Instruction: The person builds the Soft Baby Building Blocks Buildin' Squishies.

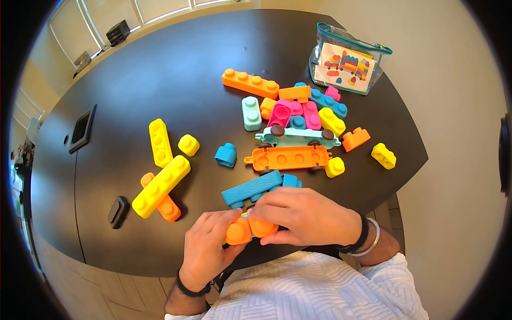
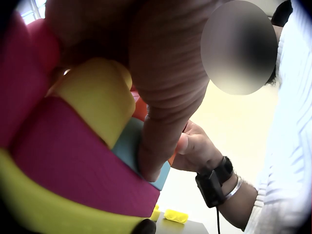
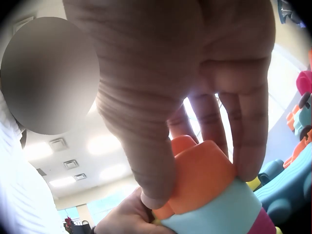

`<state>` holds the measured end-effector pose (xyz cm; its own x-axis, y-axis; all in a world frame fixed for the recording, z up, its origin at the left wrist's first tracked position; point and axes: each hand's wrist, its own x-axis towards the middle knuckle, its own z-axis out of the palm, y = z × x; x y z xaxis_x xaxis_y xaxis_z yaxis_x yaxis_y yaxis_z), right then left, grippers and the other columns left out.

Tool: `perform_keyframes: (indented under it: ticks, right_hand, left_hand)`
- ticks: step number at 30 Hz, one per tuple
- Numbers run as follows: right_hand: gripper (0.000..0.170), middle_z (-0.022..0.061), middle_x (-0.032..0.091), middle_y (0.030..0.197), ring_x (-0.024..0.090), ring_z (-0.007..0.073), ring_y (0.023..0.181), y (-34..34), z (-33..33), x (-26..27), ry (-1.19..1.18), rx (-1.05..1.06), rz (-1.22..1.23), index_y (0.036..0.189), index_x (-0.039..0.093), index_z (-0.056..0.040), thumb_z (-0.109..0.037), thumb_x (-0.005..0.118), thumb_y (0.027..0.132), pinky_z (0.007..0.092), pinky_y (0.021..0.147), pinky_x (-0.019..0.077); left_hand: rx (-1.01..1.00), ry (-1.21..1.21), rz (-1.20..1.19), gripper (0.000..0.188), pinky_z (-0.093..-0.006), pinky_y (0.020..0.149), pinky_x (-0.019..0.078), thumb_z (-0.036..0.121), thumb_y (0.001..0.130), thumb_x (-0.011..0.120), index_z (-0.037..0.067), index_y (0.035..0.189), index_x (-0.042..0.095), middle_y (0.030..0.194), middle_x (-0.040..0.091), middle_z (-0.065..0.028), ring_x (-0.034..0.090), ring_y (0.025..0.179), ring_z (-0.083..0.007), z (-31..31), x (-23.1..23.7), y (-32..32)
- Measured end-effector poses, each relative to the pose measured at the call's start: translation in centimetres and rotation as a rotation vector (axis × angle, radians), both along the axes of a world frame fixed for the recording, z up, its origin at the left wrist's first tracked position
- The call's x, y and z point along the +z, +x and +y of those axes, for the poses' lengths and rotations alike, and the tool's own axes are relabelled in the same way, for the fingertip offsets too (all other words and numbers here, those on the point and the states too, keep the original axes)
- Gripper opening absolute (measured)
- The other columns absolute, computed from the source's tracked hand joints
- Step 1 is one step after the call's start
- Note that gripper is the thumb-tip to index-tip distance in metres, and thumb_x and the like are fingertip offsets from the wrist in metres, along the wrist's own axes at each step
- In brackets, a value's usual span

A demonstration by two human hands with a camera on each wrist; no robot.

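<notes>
Both hands hold a stack of joined blocks at the table's near edge. In the head view, the left hand [image 1: 205, 242] grips its left side beside an orange block [image 1: 238, 231]; the right hand [image 1: 314, 218] pinches another orange block [image 1: 263, 226]. Below the left hand [image 2: 168, 63], the left wrist view shows a yellow block [image 2: 97, 97], a light blue block [image 2: 129, 144] and magenta and yellow layers, with a dark wheel underneath. Thumb and fingers of the right hand [image 3: 161, 73] span the orange block [image 3: 202, 178], which sits on a light blue block [image 3: 219, 214].
Beyond the hands lie a blue wavy block [image 1: 252, 188] and an orange wheeled base [image 1: 290, 158]. Loose blocks spread behind them, near a clear bag [image 1: 346, 61]. On the left, a long yellow block [image 1: 161, 186] crosses an orange one, beside a small black object [image 1: 118, 212].
</notes>
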<state>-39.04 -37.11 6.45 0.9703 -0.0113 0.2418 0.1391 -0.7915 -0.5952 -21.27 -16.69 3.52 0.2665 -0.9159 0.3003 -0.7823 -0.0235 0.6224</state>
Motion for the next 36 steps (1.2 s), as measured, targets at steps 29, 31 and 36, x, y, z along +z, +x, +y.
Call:
perform_keyframes:
  ticks: [29, 31, 36]
  right_hand:
    - [0.066, 0.0106, 0.072, 0.131, 0.069, 0.0327, 0.120, -1.6, 0.1, -2.3, -0.001, -0.099, -0.103, 0.148, 0.068, -0.0085, -0.037, 0.090, 0.094, 0.0454, 0.100, 0.0613]
    - [0.067, 0.0119, 0.072, 0.131, 0.069, 0.0340, 0.121, -1.9, -2.1, -1.7, -0.027, -0.067, -0.112, 0.149, 0.067, -0.0071, -0.038, 0.090, 0.094, 0.0467, 0.102, 0.0603]
    - [0.057, 0.0140, 0.072, 0.124, 0.068, 0.0366, 0.117, -3.2, -9.3, -1.5, -0.456, -0.513, -0.104, 0.138, 0.070, -0.0037, -0.028, 0.091, 0.091, 0.0483, 0.103, 0.0581]
  left_hand:
    - [0.015, 0.014, -0.032, 0.065, -0.0473, 0.086, 0.0598, 0.017, 0.075, 0.103, 0.009, 0.130, 0.070, 0.114, 0.079, -0.0122, 0.073, 0.101, -0.0397, -0.3, 0.0, -0.4]
    - [0.017, 0.020, -0.028, 0.065, -0.0472, 0.087, 0.0598, 0.017, 0.075, 0.103, 0.009, 0.129, 0.070, 0.115, 0.080, -0.0117, 0.073, 0.101, -0.0393, -0.1, 0.0, -0.5]
    - [0.013, 0.021, -0.027, 0.065, -0.0468, 0.088, 0.0600, 0.017, 0.074, 0.104, 0.009, 0.130, 0.071, 0.117, 0.081, -0.0108, 0.074, 0.101, -0.0383, -0.2, 0.0, -0.4]
